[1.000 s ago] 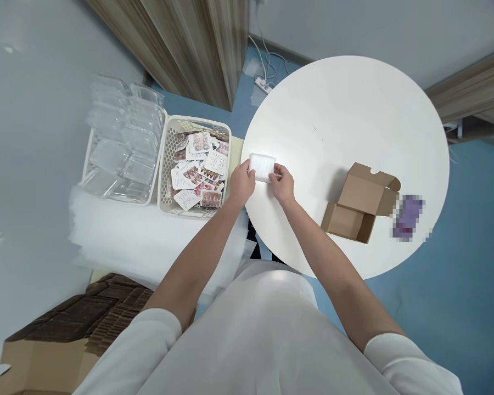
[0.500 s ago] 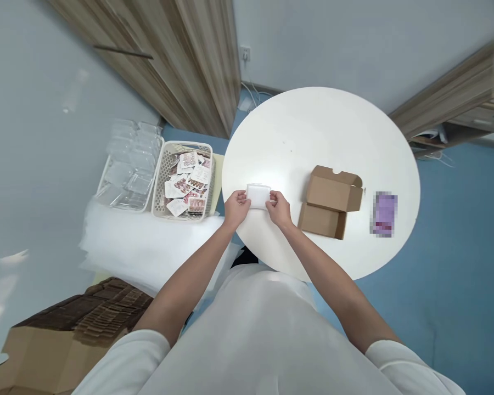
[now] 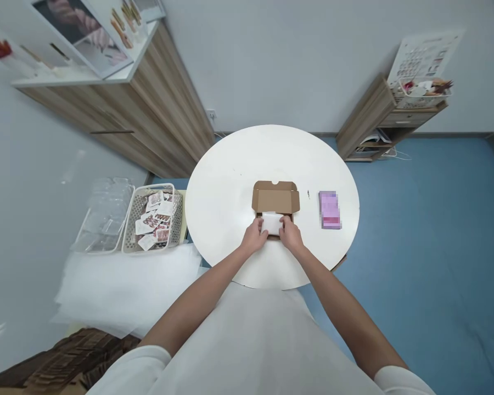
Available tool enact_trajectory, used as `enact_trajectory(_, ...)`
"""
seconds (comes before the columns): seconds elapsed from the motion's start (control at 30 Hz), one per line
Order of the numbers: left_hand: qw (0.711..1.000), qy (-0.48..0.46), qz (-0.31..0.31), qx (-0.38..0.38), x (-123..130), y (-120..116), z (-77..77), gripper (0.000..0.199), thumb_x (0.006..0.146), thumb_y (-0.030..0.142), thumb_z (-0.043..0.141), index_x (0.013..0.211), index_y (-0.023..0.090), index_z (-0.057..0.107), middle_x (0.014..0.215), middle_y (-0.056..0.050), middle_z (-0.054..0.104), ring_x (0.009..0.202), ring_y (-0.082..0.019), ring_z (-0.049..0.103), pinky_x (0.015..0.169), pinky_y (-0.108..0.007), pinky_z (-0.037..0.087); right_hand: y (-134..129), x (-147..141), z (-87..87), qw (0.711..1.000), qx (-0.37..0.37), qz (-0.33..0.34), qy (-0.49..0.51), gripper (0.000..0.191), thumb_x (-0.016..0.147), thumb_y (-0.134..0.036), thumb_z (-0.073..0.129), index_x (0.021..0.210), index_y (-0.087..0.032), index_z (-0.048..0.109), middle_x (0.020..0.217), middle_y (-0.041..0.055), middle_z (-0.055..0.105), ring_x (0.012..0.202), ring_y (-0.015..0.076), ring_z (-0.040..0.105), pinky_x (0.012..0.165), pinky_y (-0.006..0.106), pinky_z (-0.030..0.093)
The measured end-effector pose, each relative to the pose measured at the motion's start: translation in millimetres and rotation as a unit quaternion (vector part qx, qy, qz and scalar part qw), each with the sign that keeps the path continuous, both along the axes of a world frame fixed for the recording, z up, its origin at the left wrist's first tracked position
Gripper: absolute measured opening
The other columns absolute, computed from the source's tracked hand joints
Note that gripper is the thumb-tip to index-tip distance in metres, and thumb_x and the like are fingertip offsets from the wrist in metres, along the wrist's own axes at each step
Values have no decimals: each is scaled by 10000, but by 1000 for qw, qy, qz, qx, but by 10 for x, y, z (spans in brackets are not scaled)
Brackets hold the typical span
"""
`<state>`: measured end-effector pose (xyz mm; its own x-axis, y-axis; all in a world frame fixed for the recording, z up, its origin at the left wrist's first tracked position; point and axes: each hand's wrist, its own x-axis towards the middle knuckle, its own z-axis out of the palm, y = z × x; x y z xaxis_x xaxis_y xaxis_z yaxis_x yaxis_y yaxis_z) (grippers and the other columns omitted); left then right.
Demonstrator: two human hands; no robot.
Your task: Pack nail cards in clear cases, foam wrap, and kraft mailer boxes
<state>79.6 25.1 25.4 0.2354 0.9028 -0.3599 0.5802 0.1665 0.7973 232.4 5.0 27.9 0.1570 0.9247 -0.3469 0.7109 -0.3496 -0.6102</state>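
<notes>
The person's left hand (image 3: 254,236) and right hand (image 3: 291,235) are a little apart, with a small white rectangular packet (image 3: 271,224) between them, the fingers of each clamped on one end of it. The packet is over the near part of an open brown cardboard box (image 3: 275,201); whether it rests on the bottom or is held just above I can't tell, since the hands cover much of the rim. The box's lid stands up on the far side, a notch in its far edge and a flap at either end. All this is near the middle of a round white table (image 3: 222,208), toward its near edge. To the right of the box, well apart from it, lies a purple rectangular item (image 3: 330,209), too blurred to make out. Off to the left, beside the table, a cream perforated plastic basket (image 3: 177,222) holds a heap of printed cards (image 3: 152,220), and just left of that are stacked clear plastic trays (image 3: 109,206). On the near side of both spreads a pile of translucent white sheets (image 3: 127,285), with dark brown stacked cardboard (image 3: 78,356) nearer still, at the lower left.
</notes>
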Motion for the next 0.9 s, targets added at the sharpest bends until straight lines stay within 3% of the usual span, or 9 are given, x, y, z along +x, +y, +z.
enact_trajectory(0.23, 979, 136, -149, -14, 94, -120, -34, 483, 700, 183, 478, 1173, 110, 416, 1156, -167, 536, 1058, -277, 519, 853, -360, 412, -113, 8, -166, 994, -67, 89, -22, 469, 706, -27, 449, 1156, -152, 408, 1003, 123, 582, 891, 222, 560, 711, 291, 386)
enact_trajectory(0.37, 969, 174, -172, -19, 87, -221, -20, 568, 700, 169, 455, 1245, 55, 343, 1301, -212, 394, 1223, -290, 362, 958, -370, 328, -217, -34, -180, 992, -57, 112, -19, 463, 692, 4, 445, 1133, -138, 448, 1052, 141, 547, 940, 229, 550, 754, 299, 390)
enact_trajectory(0.43, 970, 176, -165, -27, 62, -300, -32, 612, 698, 165, 454, 1281, 63, 300, 1383, -200, 274, 1277, -280, 275, 999, -366, 282, -298, -65, -185, 991, -52, 120, -22, 469, 696, 9, 430, 1139, -141, 454, 1141, 153, 492, 986, 226, 532, 788, 302, 391)
enact_trajectory(0.57, 975, 163, -146, -39, -28, -503, -62, 625, 705, 182, 456, 1294, 61, 289, 1428, -198, 150, 1291, -290, 239, 1010, -386, 282, -494, -123, -205, 990, -33, 131, -25, 520, 681, 11, 427, 1177, -143, 445, 1257, 158, 384, 1094, 234, 469, 846, 315, 395)
enact_trajectory(0.73, 985, 104, -112, 83, -165, -622, -34, 514, 750, 196, 417, 1251, 94, 365, 1392, -159, 248, 1300, -234, 228, 1048, -349, 253, -567, -65, -131, 988, 100, 115, 22, 482, 720, -72, 413, 1190, -173, 453, 1278, 120, 363, 1173, 223, 387, 934, 361, 370)
enact_trajectory(0.83, 986, 72, -25, 147, -251, -493, 18, 440, 788, 273, 418, 1210, 147, 410, 1348, -131, 324, 1272, -216, 284, 1048, -334, 251, -448, 88, -56, 983, 177, 26, 42, 440, 759, -181, 423, 1197, -210, 442, 1253, 105, 399, 1180, 234, 366, 964, 403, 334)
enact_trajectory(0.9, 990, 47, 59, 117, -308, -344, 50, 490, 798, 378, 434, 1227, 146, 383, 1344, -146, 333, 1255, -231, 316, 1030, -353, 272, -333, 229, -37, 983, 153, -67, 72, 489, 753, -300, 469, 1229, -207, 402, 1279, 117, 385, 1197, 248, 344, 970, 410, 317)
